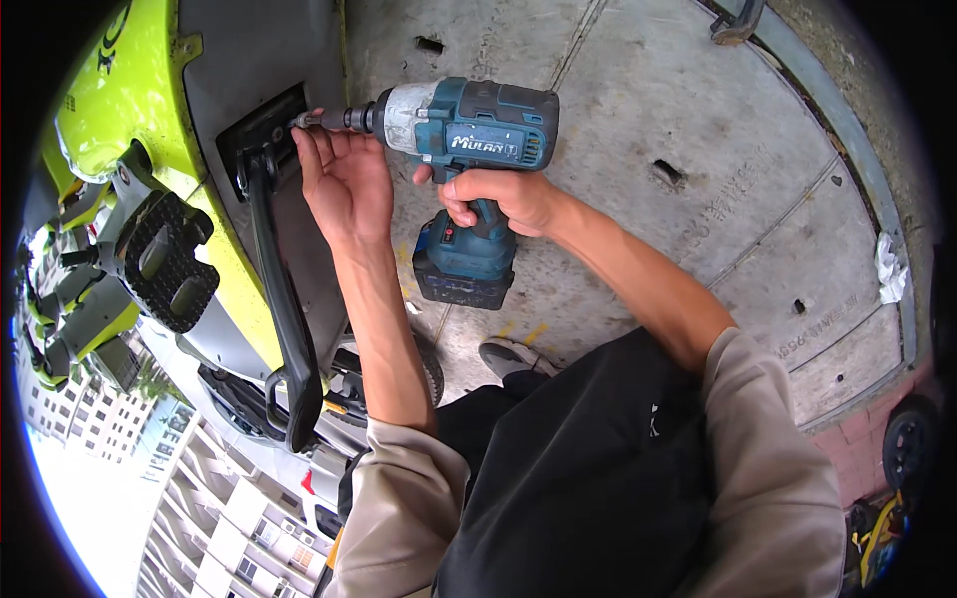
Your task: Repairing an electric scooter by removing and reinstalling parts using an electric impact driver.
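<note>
The two hands are apart from each other, both at the power drill, which lies level above the concrete slabs with its nose toward the left. The right hand is wrapped around the drill's handle, above the chunky battery. The left hand, palm turned up, has its fingertips at the metal bit on the drill's front end; whether they pinch it tightly, I cannot tell. The bit's tip is right by a black recess in the grey panel of a yellow-green vehicle body. A long black bar runs down from the recess, and a black pedal sits left of it.
</note>
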The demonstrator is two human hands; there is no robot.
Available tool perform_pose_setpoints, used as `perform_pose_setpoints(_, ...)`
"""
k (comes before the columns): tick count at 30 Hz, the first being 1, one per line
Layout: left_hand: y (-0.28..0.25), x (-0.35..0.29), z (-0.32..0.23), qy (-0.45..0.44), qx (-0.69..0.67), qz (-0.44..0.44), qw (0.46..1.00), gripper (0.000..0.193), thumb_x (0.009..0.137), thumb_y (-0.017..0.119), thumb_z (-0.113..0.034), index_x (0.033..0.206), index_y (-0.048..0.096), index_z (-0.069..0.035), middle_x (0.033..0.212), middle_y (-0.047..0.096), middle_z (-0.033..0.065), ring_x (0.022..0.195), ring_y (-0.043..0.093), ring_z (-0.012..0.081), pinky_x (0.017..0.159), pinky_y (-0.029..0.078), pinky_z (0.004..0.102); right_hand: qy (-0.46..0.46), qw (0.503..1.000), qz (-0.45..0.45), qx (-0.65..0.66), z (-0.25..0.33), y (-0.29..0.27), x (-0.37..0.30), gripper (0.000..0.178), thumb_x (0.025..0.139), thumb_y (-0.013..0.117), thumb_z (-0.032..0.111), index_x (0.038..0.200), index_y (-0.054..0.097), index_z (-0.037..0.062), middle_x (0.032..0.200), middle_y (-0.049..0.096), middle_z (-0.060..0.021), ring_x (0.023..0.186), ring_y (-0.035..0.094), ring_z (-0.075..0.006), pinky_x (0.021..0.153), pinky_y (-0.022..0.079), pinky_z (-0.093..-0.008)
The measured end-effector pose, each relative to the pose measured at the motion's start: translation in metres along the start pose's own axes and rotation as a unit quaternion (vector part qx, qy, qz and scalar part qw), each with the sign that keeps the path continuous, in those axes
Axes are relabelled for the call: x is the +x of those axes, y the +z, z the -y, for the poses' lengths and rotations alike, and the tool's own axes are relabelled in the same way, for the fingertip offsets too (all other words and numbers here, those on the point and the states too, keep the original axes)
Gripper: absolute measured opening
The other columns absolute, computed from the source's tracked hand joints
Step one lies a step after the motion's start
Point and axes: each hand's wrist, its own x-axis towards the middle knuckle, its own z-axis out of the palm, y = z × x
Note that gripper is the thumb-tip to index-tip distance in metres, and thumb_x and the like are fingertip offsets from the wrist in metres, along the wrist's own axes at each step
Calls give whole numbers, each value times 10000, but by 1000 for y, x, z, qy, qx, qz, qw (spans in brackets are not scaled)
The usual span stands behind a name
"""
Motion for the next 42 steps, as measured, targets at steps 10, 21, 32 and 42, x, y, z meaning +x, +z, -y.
perform_pose_setpoints(10,-12,-31,-5,-25,28,-33,999,374,1014,530,-347,1190,615,-28,1200,645,85,1134,583,247,1020,412,393,11,999,30,-10,-7,-2,16,267,855,572,84,1075,573,-66,664,533,-27,593,498,-113,608,414,-266)
perform_pose_setpoints(21,-20,-144,50,194,842,36,503,961,548,895,-292,1342,428,-17,1248,512,180,1131,506,368,985,397,480,-12,999,26,-21,-6,-3,17,189,833,591,83,984,580,-29,654,542,-36,575,499,-118,604,426,-269)
perform_pose_setpoints(32,-21,-143,52,189,842,24,505,907,504,874,-261,1286,470,-42,1222,525,137,1108,491,345,951,408,473,21,1000,11,20,-8,-9,18,189,843,583,90,999,584,-18,685,542,-46,579,497,-125,599,439,-277)
perform_pose_setpoints(42,-22,-144,43,217,840,35,497,871,507,866,-250,1267,490,-49,1218,530,127,1103,497,340,950,408,471,16,999,16,44,-17,-3,22,186,849,580,93,1001,582,-14,689,539,-44,577,493,-125,598,445,-283)
